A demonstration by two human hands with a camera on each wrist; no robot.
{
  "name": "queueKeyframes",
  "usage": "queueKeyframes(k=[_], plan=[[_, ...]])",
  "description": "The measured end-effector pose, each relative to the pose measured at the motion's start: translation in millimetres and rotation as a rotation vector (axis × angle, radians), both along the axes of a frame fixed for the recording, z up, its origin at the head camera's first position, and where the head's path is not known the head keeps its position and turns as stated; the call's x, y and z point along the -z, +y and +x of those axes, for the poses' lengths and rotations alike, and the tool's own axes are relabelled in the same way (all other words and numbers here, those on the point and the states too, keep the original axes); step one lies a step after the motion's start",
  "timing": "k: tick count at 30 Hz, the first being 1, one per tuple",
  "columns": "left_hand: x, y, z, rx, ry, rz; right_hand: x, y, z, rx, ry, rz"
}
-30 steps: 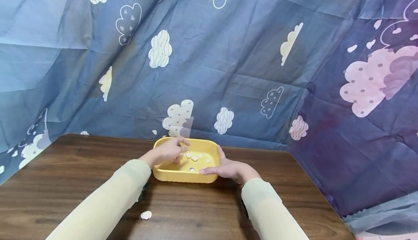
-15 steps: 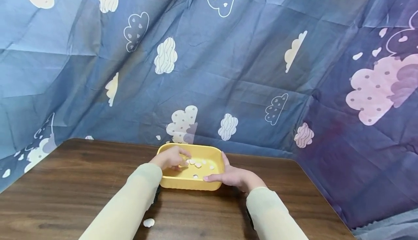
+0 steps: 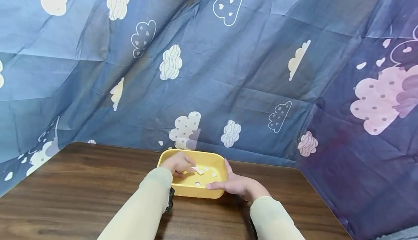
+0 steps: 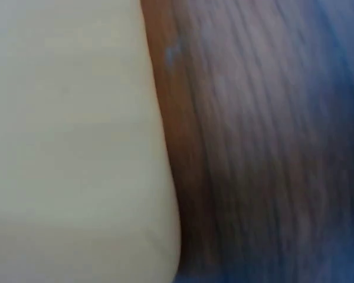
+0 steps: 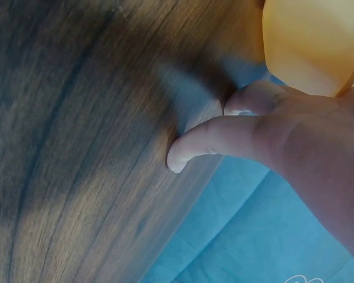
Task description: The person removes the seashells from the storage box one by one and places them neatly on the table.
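Note:
A yellow plastic bin (image 3: pixel 200 192) stands near the table's far edge, with several small white shells (image 3: pixel 200 172) on its floor. My left hand (image 3: pixel 180 162) reaches over the left side into it. Its bent fingertips are at the shells, with the thumb apart from them; whether they touch one is too small to tell. At the right end my right hand (image 3: pixel 240 185) holds the bin, thumb over the front rim and index finger along the side. In the right wrist view, other fingers (image 5: pixel 215 135) extend down towards the table beside the bin (image 5: pixel 310 47). The left wrist view shows the bin's pale outer wall (image 4: pixel 76 141), not the hand.
The dark wooden table (image 3: pixel 81 196) spreads out in front and to both sides. A blue cloth (image 3: pixel 212 69) printed with clouds hangs right behind the far edge, and a purple-lit cloth (image 3: pixel 359 153) borders the right. Pale sleeves cover both forearms.
My left hand has lowered deeper into the bin, its fingers closer to the shells. The right hand keeps its hold. The head view has shifted, and a loose shell on the table is out of sight.

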State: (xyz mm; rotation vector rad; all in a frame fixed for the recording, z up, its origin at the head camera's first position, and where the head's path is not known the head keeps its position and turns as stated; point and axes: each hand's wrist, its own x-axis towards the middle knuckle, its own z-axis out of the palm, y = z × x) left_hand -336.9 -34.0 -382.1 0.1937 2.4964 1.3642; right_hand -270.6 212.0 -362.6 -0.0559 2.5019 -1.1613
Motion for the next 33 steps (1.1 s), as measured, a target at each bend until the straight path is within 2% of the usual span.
queueKeyframes(k=[7,11,18,22,27,33], plan=[[7.8,5.8,-0.4,-0.077,0.012,-0.023,5.4,0.0,2.9,-0.004,0.008,0.004],[11.4,7.8,-1.9,-0.09,0.031,-0.051,6.5,-0.6,4.0,-0.008,0.007,0.004],[8.3,11.4,-10.5,-0.092,0.08,-0.114,0.6,-1.3,1.4,-0.009,0.014,-0.001],[4.0,13.2,-10.1,-0.098,0.093,-0.12,-2.7,-0.8,1.0,-0.006,0.013,0.001],[1.4,11.3,-8.5,-0.112,0.063,-0.096,-4.0,-2.6,-0.1,-0.006,0.013,0.012],[-1.4,7.6,-6.1,-0.12,-0.002,0.01,-3.1,-3.8,0.7,-0.009,0.001,0.022]])
